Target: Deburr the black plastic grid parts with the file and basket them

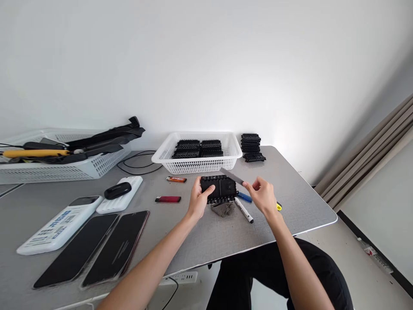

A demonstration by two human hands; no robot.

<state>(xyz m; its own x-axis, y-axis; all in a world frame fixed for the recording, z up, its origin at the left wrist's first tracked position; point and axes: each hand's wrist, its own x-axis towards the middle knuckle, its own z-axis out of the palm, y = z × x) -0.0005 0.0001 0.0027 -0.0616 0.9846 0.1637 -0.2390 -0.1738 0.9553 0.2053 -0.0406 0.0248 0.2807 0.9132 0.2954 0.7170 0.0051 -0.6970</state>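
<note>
My left hand grips a black plastic panel with toothed edges by its left side, thumb on top. Between the thumb and fingers of my right hand is a flat grey metal strip. The strip slants over the panel's upper right corner; whether they touch, I cannot tell. Below the panel lies a crumpled grey cloth. A white marker and a blue lighter rest between the panel and my right hand. Something yellow and black shows partly behind my right wrist.
A white basket holds similar black panels, and more are stacked to its right. Orange and red lighters lie left. Two phones, white power banks, a black mouse and a tool basket stand farther left.
</note>
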